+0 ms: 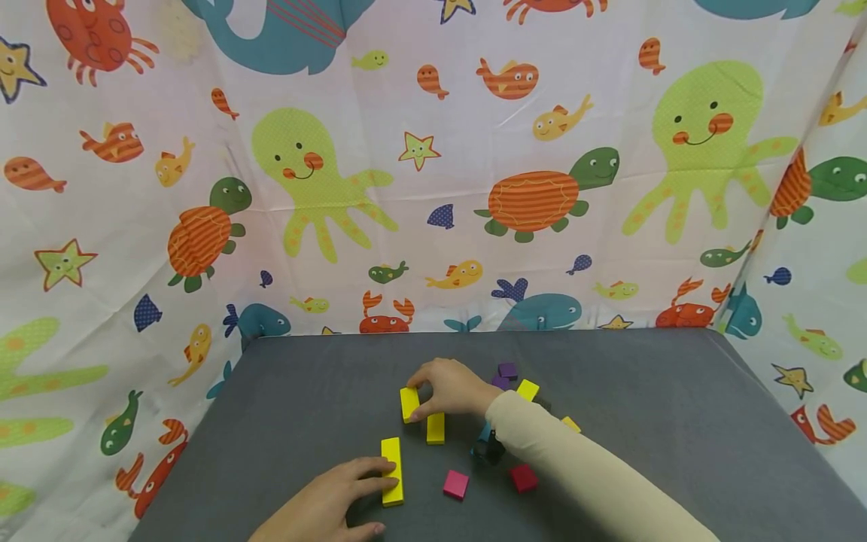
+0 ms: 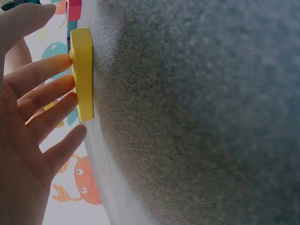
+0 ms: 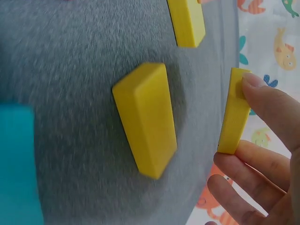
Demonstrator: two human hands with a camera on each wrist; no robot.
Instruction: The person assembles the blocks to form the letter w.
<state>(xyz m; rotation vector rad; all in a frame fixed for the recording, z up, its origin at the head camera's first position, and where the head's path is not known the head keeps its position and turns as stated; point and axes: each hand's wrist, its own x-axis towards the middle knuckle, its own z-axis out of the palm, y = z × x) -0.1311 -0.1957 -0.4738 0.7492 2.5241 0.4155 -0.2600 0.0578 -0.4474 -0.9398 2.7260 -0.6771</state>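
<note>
My right hand pinches a small yellow block between thumb and fingers; the right wrist view shows this block held by its two ends. Just beside it on the table lies a second yellow block, large in the right wrist view. Nearer the front, a longer yellow block lies lengthwise. Against its side rest the fingertips of my left hand, fingers spread and fairly straight, the thumb apart from it. The left wrist view shows these fingers touching the long block.
On the grey table lie a pink block and a crimson block. Purple blocks, a yellow block and a blue piece are around the right forearm, which partly hides some pieces. A patterned curtain stands behind.
</note>
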